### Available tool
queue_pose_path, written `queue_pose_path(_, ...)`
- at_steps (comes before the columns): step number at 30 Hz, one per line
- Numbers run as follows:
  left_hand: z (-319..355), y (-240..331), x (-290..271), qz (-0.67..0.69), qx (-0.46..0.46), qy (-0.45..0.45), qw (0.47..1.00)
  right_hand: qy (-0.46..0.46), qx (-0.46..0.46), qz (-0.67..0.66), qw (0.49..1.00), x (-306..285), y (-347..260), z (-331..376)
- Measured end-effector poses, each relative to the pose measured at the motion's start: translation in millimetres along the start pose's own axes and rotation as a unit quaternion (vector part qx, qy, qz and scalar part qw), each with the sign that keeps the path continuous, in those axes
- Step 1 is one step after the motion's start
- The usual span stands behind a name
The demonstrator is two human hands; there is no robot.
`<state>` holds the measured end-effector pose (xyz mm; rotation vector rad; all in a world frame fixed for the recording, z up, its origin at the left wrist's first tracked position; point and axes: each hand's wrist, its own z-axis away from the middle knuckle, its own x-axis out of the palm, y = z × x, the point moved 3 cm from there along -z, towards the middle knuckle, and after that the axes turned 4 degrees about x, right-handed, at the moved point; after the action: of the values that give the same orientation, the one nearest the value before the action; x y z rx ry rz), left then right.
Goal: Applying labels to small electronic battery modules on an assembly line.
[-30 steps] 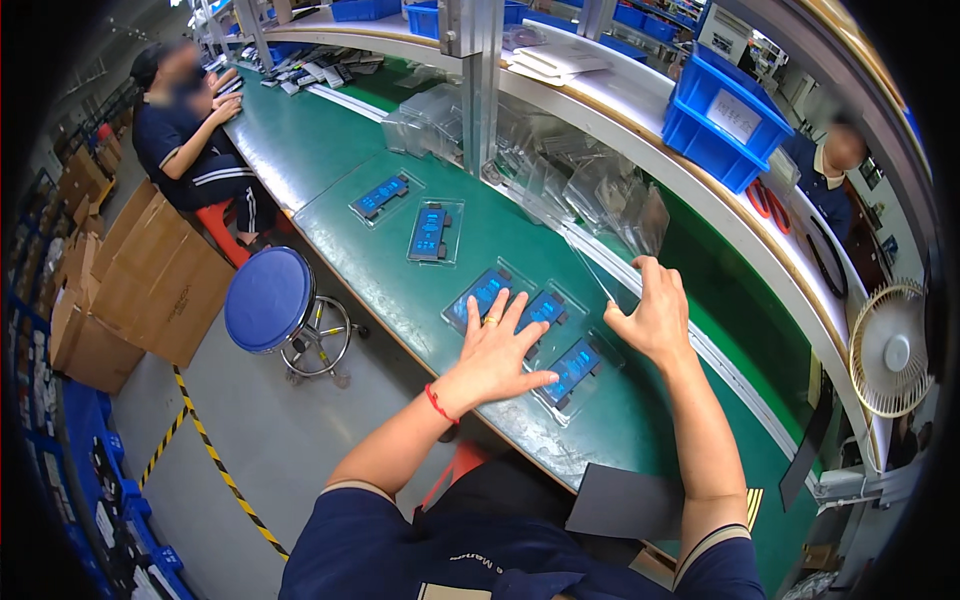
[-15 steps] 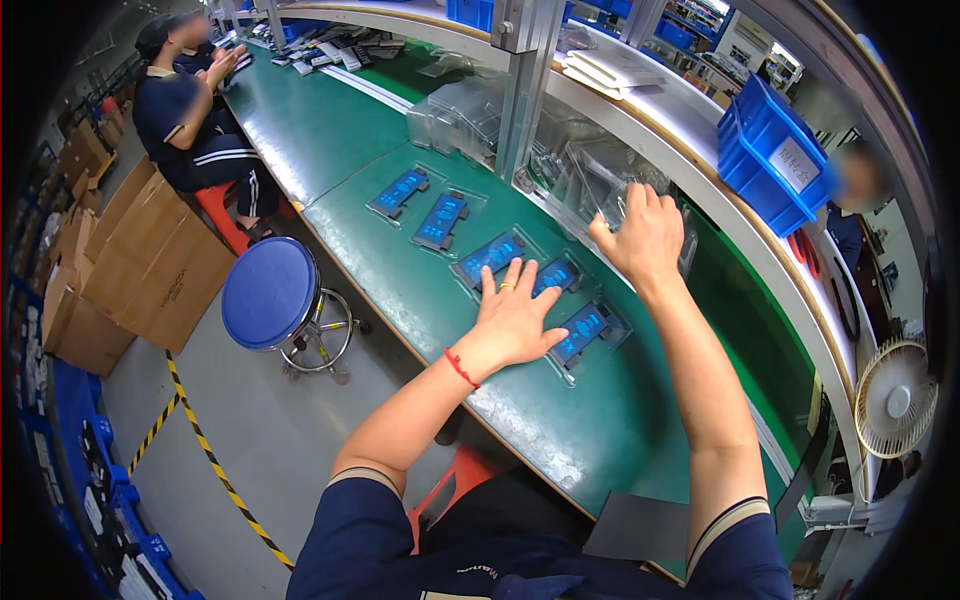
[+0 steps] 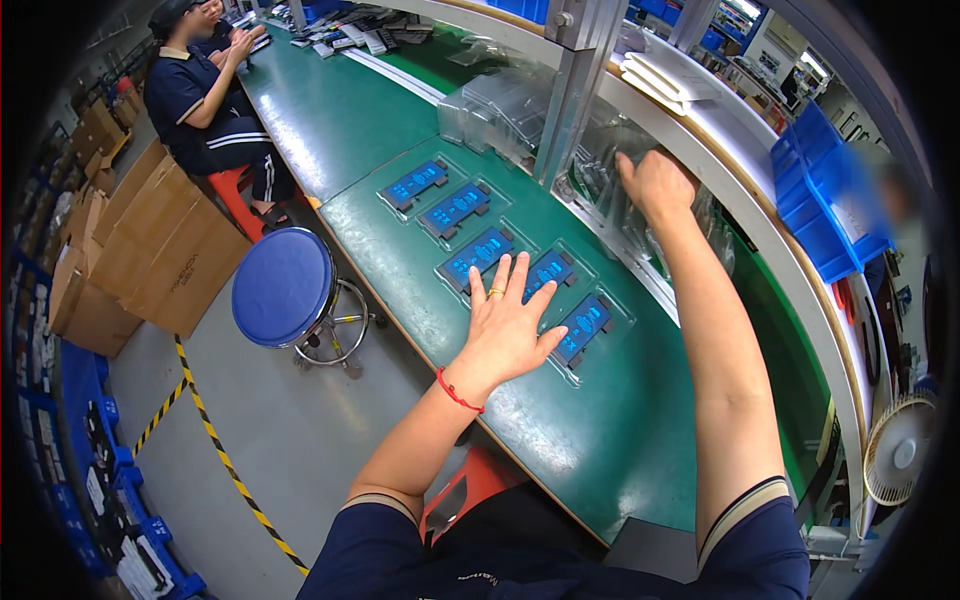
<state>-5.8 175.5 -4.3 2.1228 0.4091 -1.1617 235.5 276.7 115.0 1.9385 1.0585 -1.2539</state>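
At the upper left of the frame, a seated person (image 3: 190, 95) works at the far end of the green counter (image 3: 640, 440), with an open cardboard box (image 3: 160, 250) lower down and a round blue stool (image 3: 282, 285) to its right. In the middle of the frame, five blue-and-black batteries (image 3: 455, 210) lie in a slanting row, each within its own clear tray (image 3: 620, 316). Laying these five out looks done; whether any has a cover on it cannot be told. The left hand (image 3: 508, 330) is spread palm down, fingers apart and gripping nothing, over the third and fourth batteries; how firmly it presses is unclear. Right of a metal post (image 3: 575, 100), at upper right of centre, the right hand (image 3: 660, 185) is at a heap of clear plastic pieces (image 3: 610, 150), thumb out, other fingers curled and partly hidden; I cannot tell whether they grip one. Many pieces are left there, and no battery shows among them. Farther right are a blue bin (image 3: 815, 190) and a fan (image 3: 900, 455).
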Motion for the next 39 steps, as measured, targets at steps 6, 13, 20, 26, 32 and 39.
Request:
queue_pose_path(6, -3, -3, 1, 0.0, 0.007, 0.017, 1.0, 0.018, -0.013, 0.003, 1.0, -6, 7, 22)
queue_pose_path(13, -2, -3, -9, -0.021, -0.034, 0.06, 0.997, 0.157, -0.167, -0.057, 0.972, -29, 59, 125)
queue_pose_path(20, 0, -9, 0, -0.036, -0.055, 0.097, 0.993, 0.026, -0.162, -0.1, 0.981, -54, 165, 237)
queue_pose_path(26, 5, 39, 3, -0.032, 0.006, 0.241, 0.97, -0.033, -0.043, -0.093, 0.994, -76, 264, 334)
queue_pose_path(32, 24, 232, 62, 0.15, 0.386, 0.032, 0.909, -0.044, 0.09, -0.092, 0.991, -23, 333, 392)
queue_pose_path(39, 18, 325, 142, 0.264, 0.441, -0.184, 0.838, -0.044, 0.141, -0.097, 0.984, -1, 360, 383)
